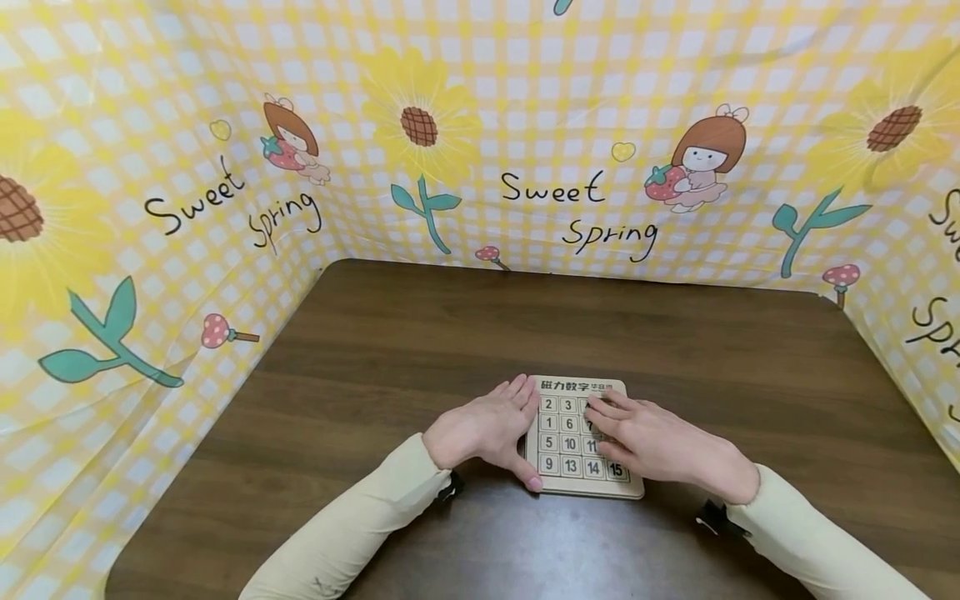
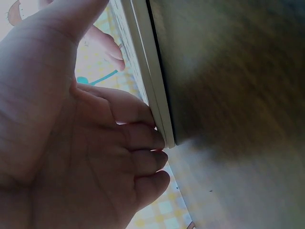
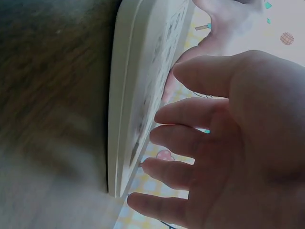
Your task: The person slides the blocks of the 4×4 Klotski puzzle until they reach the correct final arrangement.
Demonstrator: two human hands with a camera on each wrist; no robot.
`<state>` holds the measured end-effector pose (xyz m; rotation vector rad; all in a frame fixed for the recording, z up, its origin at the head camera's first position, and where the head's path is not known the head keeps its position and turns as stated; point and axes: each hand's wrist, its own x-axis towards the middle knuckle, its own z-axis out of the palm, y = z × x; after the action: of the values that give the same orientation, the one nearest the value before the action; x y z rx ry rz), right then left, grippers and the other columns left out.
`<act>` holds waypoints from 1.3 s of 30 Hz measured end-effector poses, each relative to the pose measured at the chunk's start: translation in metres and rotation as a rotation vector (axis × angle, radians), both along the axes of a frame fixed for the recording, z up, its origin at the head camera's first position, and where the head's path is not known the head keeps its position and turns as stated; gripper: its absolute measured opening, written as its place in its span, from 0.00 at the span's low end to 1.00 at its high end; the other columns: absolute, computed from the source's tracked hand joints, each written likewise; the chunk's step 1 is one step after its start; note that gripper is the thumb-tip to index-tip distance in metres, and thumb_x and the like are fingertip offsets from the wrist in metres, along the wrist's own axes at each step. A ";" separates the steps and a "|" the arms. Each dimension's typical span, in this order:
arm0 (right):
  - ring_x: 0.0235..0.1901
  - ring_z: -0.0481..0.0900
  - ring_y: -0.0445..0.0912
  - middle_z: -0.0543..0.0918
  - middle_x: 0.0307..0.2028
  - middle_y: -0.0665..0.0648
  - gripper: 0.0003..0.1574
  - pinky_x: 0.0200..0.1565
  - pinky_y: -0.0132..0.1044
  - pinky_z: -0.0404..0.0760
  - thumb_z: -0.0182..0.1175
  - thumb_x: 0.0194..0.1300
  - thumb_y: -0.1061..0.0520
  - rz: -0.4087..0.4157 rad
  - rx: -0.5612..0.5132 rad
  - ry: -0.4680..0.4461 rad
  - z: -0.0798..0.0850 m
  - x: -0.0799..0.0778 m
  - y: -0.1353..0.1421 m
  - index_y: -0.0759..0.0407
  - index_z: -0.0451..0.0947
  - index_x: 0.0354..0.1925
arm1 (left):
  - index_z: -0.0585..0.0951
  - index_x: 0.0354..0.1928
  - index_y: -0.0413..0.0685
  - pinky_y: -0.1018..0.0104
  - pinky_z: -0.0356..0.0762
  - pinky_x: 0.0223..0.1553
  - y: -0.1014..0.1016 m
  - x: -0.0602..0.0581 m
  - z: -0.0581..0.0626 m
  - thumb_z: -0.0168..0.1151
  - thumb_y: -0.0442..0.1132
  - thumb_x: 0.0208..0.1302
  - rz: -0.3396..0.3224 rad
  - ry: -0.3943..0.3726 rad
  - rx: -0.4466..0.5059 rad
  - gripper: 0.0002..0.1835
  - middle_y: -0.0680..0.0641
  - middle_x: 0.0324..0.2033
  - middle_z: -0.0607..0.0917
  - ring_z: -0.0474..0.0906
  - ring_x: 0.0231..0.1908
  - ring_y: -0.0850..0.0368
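A light wooden number sliding puzzle (image 1: 581, 485) lies flat on the table, with Chinese lettering along its far edge. Readable number tiles (image 1: 570, 444) include 2, 3, 1, 6, 5, 10, 9, 13, 14 and 15. My left hand (image 1: 491, 423) rests along the puzzle's left side, its thumb at the near left corner. In the left wrist view, its fingertips (image 2: 159, 138) touch the board's edge. Over the right-hand columns lies my right hand (image 1: 660, 437), fingers extended and spread, hiding several tiles. The right wrist view shows these fingers (image 3: 178, 138) nearly straight above the board's face.
The dark brown wooden table (image 1: 465, 325) has rounded far corners. A yellow checked cloth (image 1: 495, 108) with flowers, cartoon girls and lettering rises around its back and sides. Black straps (image 1: 722, 518) show at both wrists beside the cream sleeves.
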<state>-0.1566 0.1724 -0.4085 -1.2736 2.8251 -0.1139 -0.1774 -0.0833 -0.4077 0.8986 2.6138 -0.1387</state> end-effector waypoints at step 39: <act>0.67 0.68 0.63 0.73 0.66 0.66 0.31 0.62 0.61 0.72 0.54 0.71 0.50 0.050 0.005 0.000 -0.005 -0.013 -0.024 0.66 0.70 0.66 | 0.48 0.77 0.39 0.59 0.43 0.78 0.000 0.000 0.001 0.62 0.78 0.45 0.001 -0.008 0.001 0.69 0.39 0.78 0.44 0.37 0.78 0.49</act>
<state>-0.1699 0.1482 -0.4134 -1.3424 2.7888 -0.1051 -0.1770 -0.0835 -0.4069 0.8967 2.6072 -0.1341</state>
